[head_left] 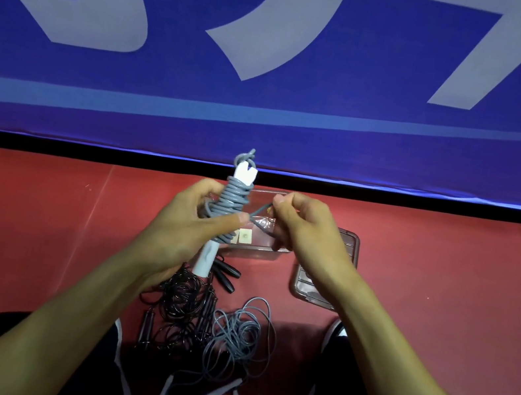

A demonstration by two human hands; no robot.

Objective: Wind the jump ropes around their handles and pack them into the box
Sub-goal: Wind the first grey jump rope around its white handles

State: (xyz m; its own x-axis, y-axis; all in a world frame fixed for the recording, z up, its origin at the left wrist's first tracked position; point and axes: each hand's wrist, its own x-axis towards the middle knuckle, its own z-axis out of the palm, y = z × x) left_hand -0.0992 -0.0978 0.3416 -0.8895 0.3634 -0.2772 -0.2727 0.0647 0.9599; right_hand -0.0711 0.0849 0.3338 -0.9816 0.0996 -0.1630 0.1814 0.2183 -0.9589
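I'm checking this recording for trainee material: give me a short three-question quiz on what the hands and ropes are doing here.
1. True or false: the left hand grips white handles wound with grey rope.
2. What does the right hand pinch: A) the box lid, B) the rope's free end, C) a black handle?
3. Fill in: the black ropes on the floor are still ____.

Key
1. True.
2. B. The lid lies untouched beside the clear box.
3. Unwound, tangled beside loose grey rope.
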